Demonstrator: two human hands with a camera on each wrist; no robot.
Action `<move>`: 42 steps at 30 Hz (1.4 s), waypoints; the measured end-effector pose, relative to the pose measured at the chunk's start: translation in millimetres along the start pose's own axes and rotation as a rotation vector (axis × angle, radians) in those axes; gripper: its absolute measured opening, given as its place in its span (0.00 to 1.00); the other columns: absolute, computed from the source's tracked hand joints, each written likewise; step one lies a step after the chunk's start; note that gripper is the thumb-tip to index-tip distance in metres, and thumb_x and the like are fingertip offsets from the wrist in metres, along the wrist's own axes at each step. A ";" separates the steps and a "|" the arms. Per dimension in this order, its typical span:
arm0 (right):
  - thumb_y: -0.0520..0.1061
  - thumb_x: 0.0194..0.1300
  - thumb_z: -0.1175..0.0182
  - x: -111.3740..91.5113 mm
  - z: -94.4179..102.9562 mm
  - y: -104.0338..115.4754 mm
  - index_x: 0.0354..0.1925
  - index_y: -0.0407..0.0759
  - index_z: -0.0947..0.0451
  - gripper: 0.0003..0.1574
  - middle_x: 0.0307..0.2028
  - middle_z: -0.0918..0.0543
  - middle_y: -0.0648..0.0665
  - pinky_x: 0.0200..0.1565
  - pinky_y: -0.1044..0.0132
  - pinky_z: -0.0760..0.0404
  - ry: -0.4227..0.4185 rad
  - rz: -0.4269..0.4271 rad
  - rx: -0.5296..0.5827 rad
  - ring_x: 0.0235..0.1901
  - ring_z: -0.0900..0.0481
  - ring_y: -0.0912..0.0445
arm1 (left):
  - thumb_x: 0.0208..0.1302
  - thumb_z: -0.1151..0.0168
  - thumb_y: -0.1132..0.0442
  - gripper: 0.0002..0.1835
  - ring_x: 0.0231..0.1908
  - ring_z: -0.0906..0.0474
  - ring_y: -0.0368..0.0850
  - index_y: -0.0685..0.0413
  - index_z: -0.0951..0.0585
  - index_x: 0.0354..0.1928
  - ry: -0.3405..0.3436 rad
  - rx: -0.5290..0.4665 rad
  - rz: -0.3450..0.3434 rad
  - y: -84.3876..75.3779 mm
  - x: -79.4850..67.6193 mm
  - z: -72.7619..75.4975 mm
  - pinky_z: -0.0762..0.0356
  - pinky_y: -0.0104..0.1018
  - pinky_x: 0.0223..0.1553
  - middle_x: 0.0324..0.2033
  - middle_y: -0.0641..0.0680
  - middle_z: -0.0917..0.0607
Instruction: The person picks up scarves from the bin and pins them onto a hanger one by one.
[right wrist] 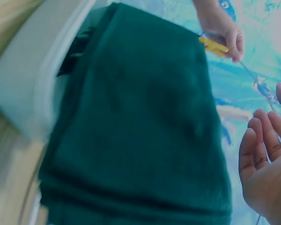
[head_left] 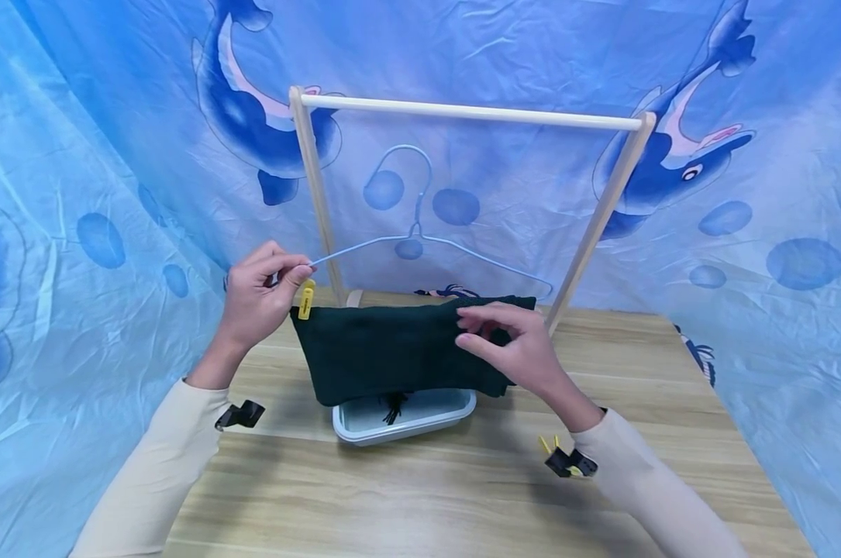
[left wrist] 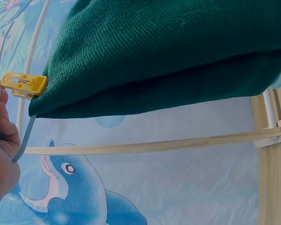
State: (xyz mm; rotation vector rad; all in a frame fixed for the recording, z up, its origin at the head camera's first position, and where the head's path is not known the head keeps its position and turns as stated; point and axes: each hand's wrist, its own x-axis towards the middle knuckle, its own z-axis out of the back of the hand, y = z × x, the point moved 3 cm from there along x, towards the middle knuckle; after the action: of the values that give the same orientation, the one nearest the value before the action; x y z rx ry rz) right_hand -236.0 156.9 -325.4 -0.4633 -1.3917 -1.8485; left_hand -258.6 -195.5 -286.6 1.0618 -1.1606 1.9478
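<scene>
A folded dark green knit cloth [head_left: 392,349] hangs along the lower bar of a light blue wire hanger [head_left: 418,209]. One yellow clothespin [head_left: 306,301] clips the cloth's upper left corner. My left hand [head_left: 263,291] pinches the hanger's left end just above that clothespin, which also shows in the left wrist view [left wrist: 25,84]. My right hand [head_left: 514,345] is in front of the cloth's right part, fingers loosely bent. In the right wrist view this hand [right wrist: 271,173] holds nothing and stands apart from the cloth [right wrist: 140,112].
A wooden rack with a white top rail [head_left: 469,112] stands behind the hanger. Below the cloth sits a pale basin [head_left: 406,426] with dark strands in it [head_left: 394,407]. Another yellow clip [head_left: 551,444] shows by the right wrist, over the wooden table [head_left: 392,504].
</scene>
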 end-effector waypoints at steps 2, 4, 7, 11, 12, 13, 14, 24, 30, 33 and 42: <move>0.31 0.58 0.28 -10.1 8.3 -3.2 0.48 0.30 0.15 0.18 0.39 0.12 0.40 0.39 0.68 0.18 -0.008 -0.027 -0.023 0.37 0.17 0.56 | 0.59 0.30 0.78 0.03 0.26 0.36 0.38 0.73 0.13 0.35 0.000 0.003 0.001 0.7 0.0 0.5 0.43 0.26 0.28 0.23 0.56 0.25; 0.30 0.58 0.28 -20.7 16.5 -6.0 0.48 0.31 0.14 0.18 0.40 0.11 0.41 0.39 0.69 0.18 -0.020 -0.062 -0.050 0.38 0.17 0.56 | 0.60 0.30 0.77 0.03 0.26 0.36 0.38 0.73 0.13 0.35 -0.001 0.005 0.004 1.9 -0.4 0.9 0.43 0.26 0.28 0.23 0.56 0.25; 0.29 0.57 0.28 -37.8 28.8 -11.0 0.48 0.33 0.14 0.18 0.40 0.11 0.44 0.38 0.70 0.19 -0.038 -0.113 -0.098 0.37 0.17 0.57 | 0.61 0.30 0.77 0.03 0.26 0.37 0.38 0.73 0.13 0.35 -0.002 0.006 0.007 3.9 -1.0 1.5 0.44 0.26 0.28 0.23 0.56 0.25; 0.28 0.56 0.27 -62.4 44.5 -19.9 0.47 0.35 0.13 0.19 0.40 0.11 0.44 0.36 0.71 0.19 -0.061 -0.173 -0.160 0.35 0.17 0.60 | 0.61 0.31 0.76 0.03 0.26 0.37 0.37 0.73 0.13 0.35 0.000 0.006 0.008 5.5 -0.4 1.8 0.44 0.27 0.28 0.23 0.56 0.25; 0.28 0.55 0.27 -68.9 47.9 -22.9 0.47 0.35 0.13 0.18 0.40 0.11 0.44 0.36 0.71 0.19 -0.061 -0.186 -0.170 0.35 0.17 0.60 | 0.62 0.31 0.76 0.03 0.26 0.37 0.37 0.73 0.13 0.35 0.002 0.004 0.007 5.8 0.0 1.9 0.44 0.27 0.28 0.23 0.56 0.25; 0.29 0.55 0.27 -75.7 51.1 -26.1 0.46 0.36 0.13 0.18 0.39 0.10 0.44 0.35 0.71 0.19 -0.059 -0.199 -0.185 0.34 0.17 0.61 | 0.62 0.31 0.76 0.03 0.26 0.37 0.38 0.73 0.13 0.35 0.003 0.002 0.007 5.7 0.3 2.0 0.44 0.27 0.28 0.23 0.56 0.25; 0.29 0.55 0.27 -82.7 54.0 -29.5 0.46 0.37 0.13 0.18 0.39 0.10 0.44 0.35 0.71 0.19 -0.054 -0.213 -0.200 0.34 0.17 0.61 | 0.61 0.31 0.76 0.03 0.26 0.37 0.38 0.73 0.13 0.36 0.003 0.002 0.005 5.5 0.7 2.0 0.44 0.27 0.28 0.23 0.56 0.25; 0.45 0.59 0.24 -149.6 74.1 -64.3 0.47 0.47 0.12 0.17 0.38 0.10 0.47 0.34 0.68 0.18 0.001 -0.509 -0.418 0.34 0.18 0.64 | 0.62 0.31 0.76 0.03 0.25 0.37 0.38 0.73 0.13 0.35 0.000 -0.011 0.003 5.3 2.0 2.1 0.44 0.27 0.27 0.23 0.57 0.26; 0.56 0.56 0.22 -178.6 77.8 -79.3 0.48 0.40 0.12 0.27 0.36 0.11 0.47 0.35 0.68 0.18 0.056 -0.677 -0.492 0.33 0.17 0.62 | 0.61 0.31 0.76 0.03 0.26 0.37 0.38 0.73 0.13 0.35 -0.001 -0.005 0.002 5.7 2.1 2.0 0.44 0.26 0.28 0.23 0.57 0.25; 0.61 0.54 0.22 -188.0 77.0 -86.3 0.50 0.41 0.13 0.33 0.35 0.12 0.50 0.35 0.68 0.19 0.098 -0.755 -0.529 0.34 0.17 0.60 | 0.61 0.30 0.76 0.02 0.26 0.37 0.38 0.72 0.13 0.35 0.000 0.001 0.000 5.9 2.1 2.1 0.43 0.26 0.28 0.23 0.56 0.25; 0.65 0.50 0.22 -202.2 72.4 -99.9 0.47 0.43 0.13 0.34 0.34 0.14 0.53 0.34 0.70 0.21 0.169 -0.850 -0.570 0.31 0.20 0.61 | 0.62 0.31 0.75 0.04 0.26 0.37 0.38 0.73 0.13 0.36 0.005 -0.022 -0.006 5.7 2.3 1.9 0.43 0.27 0.28 0.23 0.57 0.25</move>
State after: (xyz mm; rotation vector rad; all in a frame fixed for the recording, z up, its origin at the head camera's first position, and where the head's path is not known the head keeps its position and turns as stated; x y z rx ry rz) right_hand -191.8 307.2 -503.1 0.0569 -0.9832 -2.9174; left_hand -263.8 -199.3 -286.4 1.0469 -1.1716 1.9277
